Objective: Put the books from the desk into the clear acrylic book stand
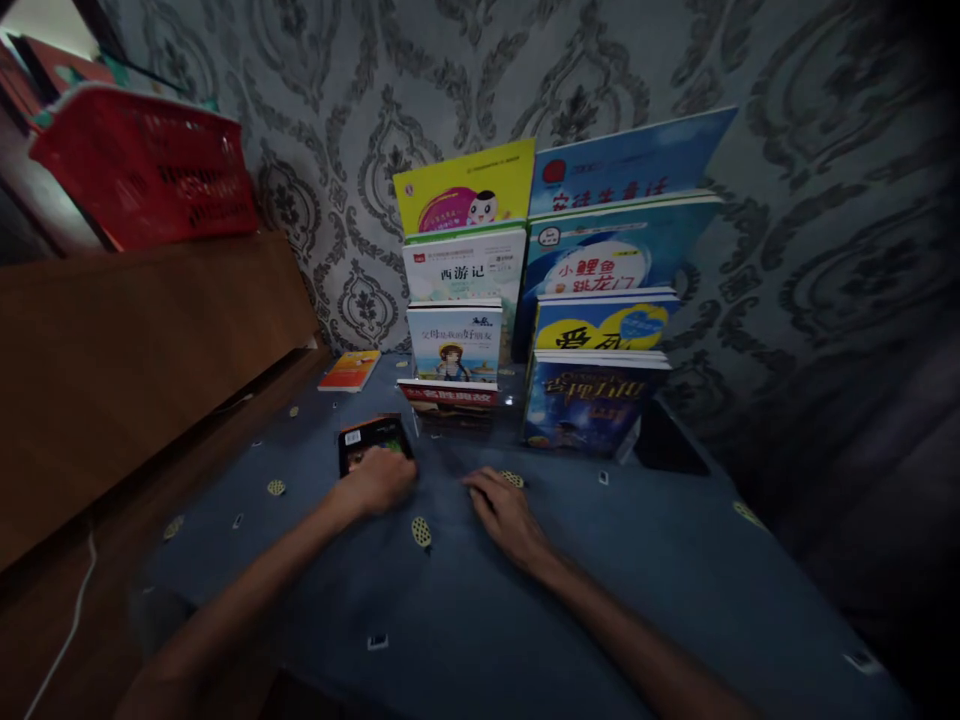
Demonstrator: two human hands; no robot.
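Book (pixel 375 432): dark, on the cloth (pixel 480 640), left of the frame's centre, near the upright books (pixel 454 345).
Left hand (pixel 382 482): fingers curled over the book's near part; blur hides whether they grip.
Right hand (pixel 510 520): half-open, apparently empty, mid-frame.
Hand on book: seemingly handling it; lifting would call for fingers beneath an edge.

Dim light, blurry, dark right edge

Paper books (pixel 463 272), matt tablecloth (pixel 480 625), plastic basket (pixel 142 150), smooth wood panel (pixel 150 365).
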